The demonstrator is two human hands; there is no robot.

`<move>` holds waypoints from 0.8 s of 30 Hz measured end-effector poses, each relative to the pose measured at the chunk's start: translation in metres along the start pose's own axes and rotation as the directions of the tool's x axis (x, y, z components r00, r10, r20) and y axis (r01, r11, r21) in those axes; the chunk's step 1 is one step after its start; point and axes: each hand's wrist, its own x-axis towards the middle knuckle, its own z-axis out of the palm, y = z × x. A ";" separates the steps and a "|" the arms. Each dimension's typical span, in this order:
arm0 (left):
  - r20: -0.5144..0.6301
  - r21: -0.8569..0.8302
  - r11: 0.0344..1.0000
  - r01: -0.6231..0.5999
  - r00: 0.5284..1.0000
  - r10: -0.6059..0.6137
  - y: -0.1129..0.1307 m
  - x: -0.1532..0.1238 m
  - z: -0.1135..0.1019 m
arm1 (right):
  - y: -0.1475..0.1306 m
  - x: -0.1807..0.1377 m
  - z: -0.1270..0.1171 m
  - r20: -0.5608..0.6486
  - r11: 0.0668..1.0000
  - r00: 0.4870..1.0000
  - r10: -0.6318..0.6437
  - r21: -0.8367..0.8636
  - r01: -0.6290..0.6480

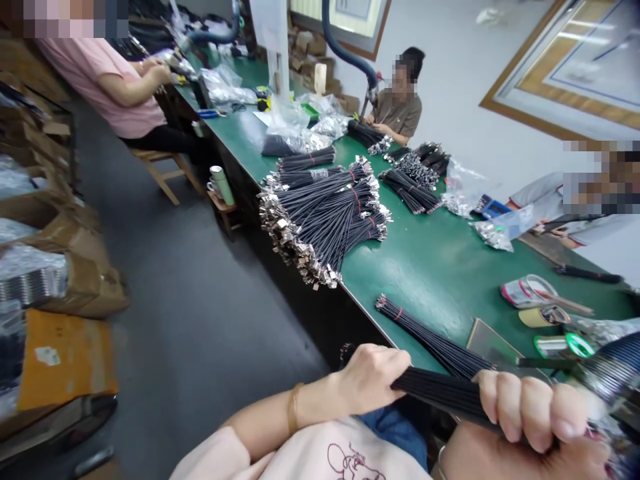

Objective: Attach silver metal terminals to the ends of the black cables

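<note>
A bundle of black cables (443,392) stretches between my two hands, in front of my body at the table's near edge. My left hand (373,377) is wrapped round its left part, and a short end pokes out beyond the fist. Around the right part close the fingers of my right hand (533,413), at the lower right. Just behind, a second black cable bundle (435,337) tied with a red band lies on the green table (430,267). The far right end of the held bundle is blurred.
A large pile of banded cables with metal connectors (325,213) overhangs the table edge. Tins (527,291), a solder spool (560,345) and a ribbed hose (615,363) stand at right. Co-workers sit around the table. Cardboard boxes (90,260) line the left.
</note>
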 end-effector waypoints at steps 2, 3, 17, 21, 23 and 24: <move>-0.033 0.047 0.998 0.052 0.998 -0.051 -0.006 -0.010 0.006 | -0.002 0.008 -0.003 -0.033 0.999 0.999 0.024 0.045 -0.022; -0.046 0.067 0.995 0.074 0.996 -0.071 -0.010 -0.016 0.006 | -0.003 0.012 -0.006 -0.039 0.996 0.998 0.042 0.076 -0.039; 0.197 -0.020 0.956 0.292 0.939 -0.282 -0.020 -0.032 -0.041 | 0.038 0.012 -0.003 0.100 0.955 0.981 0.165 0.234 -0.184; 0.003 0.030 0.986 0.163 0.987 -0.163 -0.014 -0.024 -0.029 | 0.036 0.012 0.003 0.094 0.954 0.986 0.135 0.255 -0.155; -0.040 0.105 0.985 0.139 0.990 -0.135 -0.016 -0.028 -0.024 | 0.035 0.012 0.002 0.091 0.958 0.985 0.150 0.234 -0.167; -0.036 0.136 0.982 0.134 0.991 -0.130 -0.017 -0.032 -0.024 | 0.035 0.013 0.000 0.081 0.958 0.983 0.164 0.224 -0.179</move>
